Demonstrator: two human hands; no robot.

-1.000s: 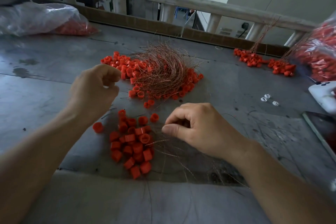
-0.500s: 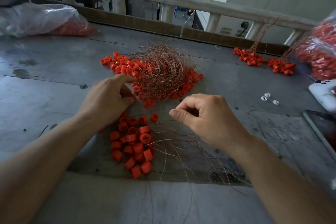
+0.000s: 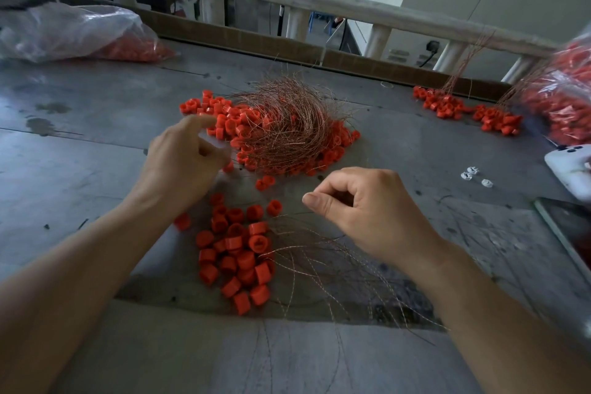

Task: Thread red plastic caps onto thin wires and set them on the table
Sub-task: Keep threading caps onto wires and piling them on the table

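Note:
Loose red plastic caps [image 3: 236,253] lie in a heap near the table's front. Loose thin copper wires [image 3: 323,262] fan out beside them, under my right wrist. Farther back sits a mound of wired caps [image 3: 281,128], the copper strands bunched on top. My left hand [image 3: 185,163] hovers at the mound's left edge, fingers loosely spread and blurred, holding nothing I can see. One cap [image 3: 228,167] lies just by its thumb. My right hand [image 3: 364,211] is above the loose wires, thumb and forefinger pinched together on a thin wire.
A clear bag of red caps [image 3: 80,35] lies back left, another bag [image 3: 563,96] at the right edge. Two more bundles of wired caps [image 3: 467,109] sit back right. Small white parts [image 3: 473,174], a white device [image 3: 572,166] and a dark tablet [image 3: 569,227] are on the right.
My left hand moved from the loose caps forward to the mound of wired caps and its fingers spread. My right hand lifted slightly and stayed pinched.

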